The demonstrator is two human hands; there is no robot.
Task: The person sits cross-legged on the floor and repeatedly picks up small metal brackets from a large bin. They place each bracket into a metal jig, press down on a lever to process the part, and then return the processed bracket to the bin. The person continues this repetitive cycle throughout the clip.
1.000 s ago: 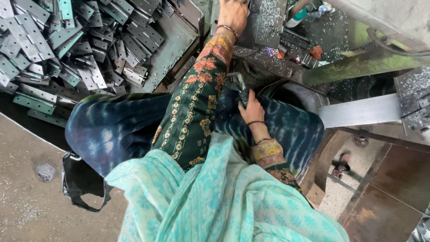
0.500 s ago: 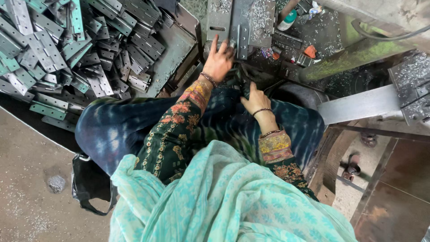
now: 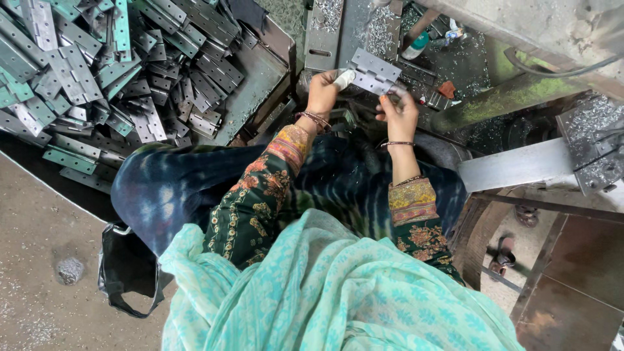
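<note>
Left hand [image 3: 323, 91] and right hand [image 3: 400, 114] both grasp one flat grey metal hinge [image 3: 370, 71], rectangular, punched with small holes.

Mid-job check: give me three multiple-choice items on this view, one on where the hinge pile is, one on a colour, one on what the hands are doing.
1. The pile of hinges lies: A) on the person's left B) on the person's right C) in the lap.
2. The black bag sits on: A) the machine B) the floor C) the pile.
3. The metal hinge is: A) lying free B) held by both hands C) held by one hand.

A: the pile fills the upper left.
B: the bag rests on the floor.
B: left hand and right hand grip it.
</note>
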